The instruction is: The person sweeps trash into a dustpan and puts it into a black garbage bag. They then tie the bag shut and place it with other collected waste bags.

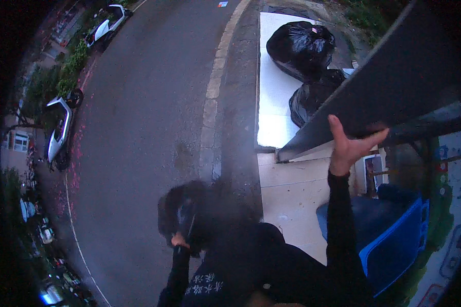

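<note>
At the lower middle, my left hand (180, 240) is closed on the gathered top of a dark, bulging bag (173, 211), probably plastic, that hangs over the road edge. My right hand (347, 147) is raised at the right with thumb and fingers spread, against the lower edge of a large dark panel (384, 80) that slants across the upper right. Beyond the panel, a knotted black garbage bag (301, 50) rests on a white surface (274, 96). A second black garbage bag (315, 96) lies against it, partly hidden by the panel.
A blue plastic bin (397, 249) stands at the lower right, on or beside beige tiles (292, 199). A stone curb (215, 76) runs along the asphalt road (146, 115). Across the road, several scooters are parked, one silver-and-black scooter (59, 132) among them.
</note>
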Motion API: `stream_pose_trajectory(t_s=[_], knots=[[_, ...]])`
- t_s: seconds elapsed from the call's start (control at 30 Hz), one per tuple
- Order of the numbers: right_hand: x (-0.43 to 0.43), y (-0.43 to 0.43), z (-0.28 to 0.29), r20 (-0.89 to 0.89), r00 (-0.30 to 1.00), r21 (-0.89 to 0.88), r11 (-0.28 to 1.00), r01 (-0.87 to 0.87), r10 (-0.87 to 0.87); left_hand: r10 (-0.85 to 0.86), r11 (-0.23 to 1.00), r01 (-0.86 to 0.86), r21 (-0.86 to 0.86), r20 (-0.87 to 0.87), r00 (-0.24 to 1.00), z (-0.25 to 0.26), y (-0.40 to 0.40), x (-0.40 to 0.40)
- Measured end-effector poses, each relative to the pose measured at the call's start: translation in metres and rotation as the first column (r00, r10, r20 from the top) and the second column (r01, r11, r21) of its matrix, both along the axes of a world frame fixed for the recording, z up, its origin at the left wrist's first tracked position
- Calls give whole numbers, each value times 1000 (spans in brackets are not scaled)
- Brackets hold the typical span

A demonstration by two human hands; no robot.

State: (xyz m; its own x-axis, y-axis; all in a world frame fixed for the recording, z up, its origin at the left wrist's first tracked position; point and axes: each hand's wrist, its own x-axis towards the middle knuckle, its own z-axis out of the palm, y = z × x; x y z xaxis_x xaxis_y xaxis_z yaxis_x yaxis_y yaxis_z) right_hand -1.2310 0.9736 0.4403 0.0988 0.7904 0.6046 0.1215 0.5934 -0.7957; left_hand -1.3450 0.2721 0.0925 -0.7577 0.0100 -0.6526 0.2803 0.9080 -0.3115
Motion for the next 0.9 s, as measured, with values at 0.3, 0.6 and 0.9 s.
stream_pose_trajectory(t_s=[0.3, 0.6, 0.9], knots=[[-1, 23, -26, -55, 962, 222, 936, 273, -268, 599, 123, -652, 748, 468, 650, 85, 361, -201], [-1, 9, -48, -114, 993, 132, 991, 29, -14, -62, 186, -313, 931, 329, 942, 78, 647, -308], [86, -25, -135, -252, 963, -279, 960, 24, -98, -485, 444, 218, 869, 29, 874, 0, 908, -297]])
